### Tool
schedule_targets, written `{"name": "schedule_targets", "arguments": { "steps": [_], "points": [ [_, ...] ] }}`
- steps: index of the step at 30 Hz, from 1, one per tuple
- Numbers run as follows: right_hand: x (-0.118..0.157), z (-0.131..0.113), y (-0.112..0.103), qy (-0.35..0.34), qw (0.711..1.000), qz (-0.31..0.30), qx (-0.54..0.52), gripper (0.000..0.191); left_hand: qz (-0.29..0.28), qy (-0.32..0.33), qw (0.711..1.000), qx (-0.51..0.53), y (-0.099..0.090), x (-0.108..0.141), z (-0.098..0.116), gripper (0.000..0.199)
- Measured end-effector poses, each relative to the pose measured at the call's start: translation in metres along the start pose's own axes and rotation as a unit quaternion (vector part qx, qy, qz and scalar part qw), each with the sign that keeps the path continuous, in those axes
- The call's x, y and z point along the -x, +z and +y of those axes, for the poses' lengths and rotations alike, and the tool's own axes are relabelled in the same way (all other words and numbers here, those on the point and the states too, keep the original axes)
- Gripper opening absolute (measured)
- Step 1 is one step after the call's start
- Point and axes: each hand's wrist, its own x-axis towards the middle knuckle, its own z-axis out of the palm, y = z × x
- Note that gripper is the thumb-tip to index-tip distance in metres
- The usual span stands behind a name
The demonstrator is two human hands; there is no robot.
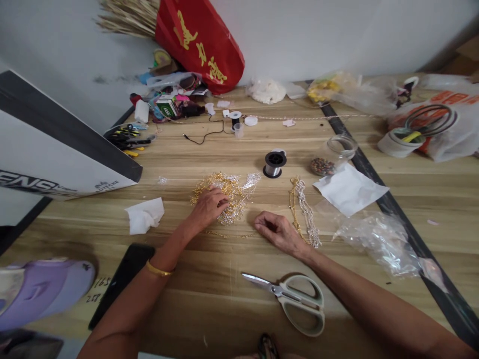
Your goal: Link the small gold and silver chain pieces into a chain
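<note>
Both the left hand [212, 203] and the right hand [279, 232] have bent fingers and are apart, over a wooden table [209, 299], and I cannot tell if either one is pinching anything. The left hand is on a messy gold and silver pile [232, 185], and the right hand is by the end of a thin gold chain [224, 234] near that pile. Big scissors [283, 289] lie closer to the person.

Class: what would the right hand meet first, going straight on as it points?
The right hand would probably meet the heap of gold and silver strands first, though the depth is hard to judge.
</note>
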Motion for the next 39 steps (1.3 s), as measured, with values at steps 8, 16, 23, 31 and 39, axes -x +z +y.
{"name": "schedule_targets", "arguments": {
  "steps": [8, 16, 23, 31, 39],
  "points": [
    [0.0, 0.001, -0.001, -0.006, 1.0, -0.002, -0.001, 0.017, -0.001, 0.033, 0.999, 0.008, 0.001, -0.004, 0.006, 0.011],
    [0.0, 0.001, -0.001, -0.009, 1.0, 0.001, 0.009, 0.019, 0.031, 0.008, 0.999, 0.036, -0.009, 0.014, -0.009, 0.009],
    [0.0, 0.001, 0.0, -0.004, 1.0, 0.001, 0.0, 0.022, 0.036, -0.022, 0.999, 0.023, -0.02, 0.028, -0.019, 0.009],
    [0.0, 0.002, 0.0, -0.005, 1.0, -0.001, -0.004, 0.022, 0.004, -0.044, 0.999, 0.012, -0.021, 0.026, -0.02, 0.009],
    [0.0, 0.003, 0.0, -0.011, 1.0, 0.001, -0.004, 0.021, -0.007, -0.025, 1.0, -0.004, -0.015, 0.021, -0.015, 0.013]
  ]
}}
